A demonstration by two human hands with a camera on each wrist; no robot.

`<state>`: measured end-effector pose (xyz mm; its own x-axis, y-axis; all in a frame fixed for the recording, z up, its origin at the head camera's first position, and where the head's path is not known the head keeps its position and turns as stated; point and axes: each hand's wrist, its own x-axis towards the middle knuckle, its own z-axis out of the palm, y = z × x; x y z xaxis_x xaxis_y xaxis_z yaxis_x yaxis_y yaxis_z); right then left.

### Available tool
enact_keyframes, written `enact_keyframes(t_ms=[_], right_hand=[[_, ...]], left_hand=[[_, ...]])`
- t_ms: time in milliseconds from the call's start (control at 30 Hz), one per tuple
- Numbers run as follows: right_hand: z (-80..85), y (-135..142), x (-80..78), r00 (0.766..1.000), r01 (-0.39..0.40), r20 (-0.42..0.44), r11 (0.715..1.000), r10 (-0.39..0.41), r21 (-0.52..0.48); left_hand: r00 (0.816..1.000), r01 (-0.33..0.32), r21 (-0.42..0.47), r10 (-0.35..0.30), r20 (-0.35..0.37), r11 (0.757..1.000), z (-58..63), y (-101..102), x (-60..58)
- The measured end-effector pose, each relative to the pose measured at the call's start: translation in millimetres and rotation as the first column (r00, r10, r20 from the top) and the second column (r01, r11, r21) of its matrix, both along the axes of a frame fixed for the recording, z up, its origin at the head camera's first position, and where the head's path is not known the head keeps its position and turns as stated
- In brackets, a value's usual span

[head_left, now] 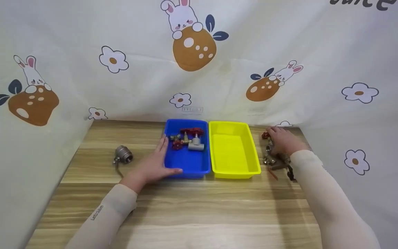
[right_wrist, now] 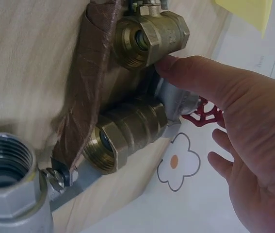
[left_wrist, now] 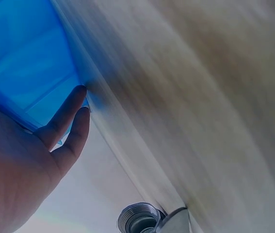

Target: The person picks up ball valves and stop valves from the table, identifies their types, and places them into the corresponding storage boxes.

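My left hand (head_left: 152, 165) lies along the left side of the blue tray (head_left: 185, 166), fingers extended by its wall and thumb at the near rim. In the left wrist view, two fingertips touch the tray's blue side. Over a group of metal valves at the right is my right hand (head_left: 286, 141). The right wrist view shows its thumb between a brass ball valve (right_wrist: 152, 39) and a grey valve (right_wrist: 172, 99) with a red handwheel (right_wrist: 202, 114). Some fingers are hidden behind the palm; I cannot tell whether they grip the grey valve.
Inside the blue tray are several valves, including a grey tee-shaped one (head_left: 196, 145) with a red handwheel. A yellow tray (head_left: 235, 171) stands against it on the right. One metal ball valve (head_left: 123, 154) lies to the left. Patterned cloth (head_left: 143, 93) rises behind the wooden table (head_left: 192, 214).
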<state>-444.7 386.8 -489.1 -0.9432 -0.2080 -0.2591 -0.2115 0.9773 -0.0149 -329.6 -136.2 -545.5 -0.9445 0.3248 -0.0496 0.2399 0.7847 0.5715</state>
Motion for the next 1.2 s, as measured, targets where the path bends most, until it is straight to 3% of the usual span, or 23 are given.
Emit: enact_keyframes(t_ms=[600, 800, 1200], right_hand=[[-5.1, 2, -3.1, 0.999, 0.041, 0.028, 0.998, -0.040, -0.051], [-11.4, 4, -10.8, 1.000, -0.007, 0.008, 0.999, 0.008, -0.035], [-14.5, 6, -14.1, 1.000, -0.017, 0.006, 0.998, 0.017, -0.056]], left_hand=[[1.000, -0.022, -0.017, 0.022, -0.004, 1.000, 2.4, 1, 1.1], [1.000, -0.011, 0.007, 0.011, -0.002, 1.000, 1.5, -1, 0.7], [1.000, -0.017, 0.003, 0.017, 0.015, 1.000, 1.0, 0, 1.0]])
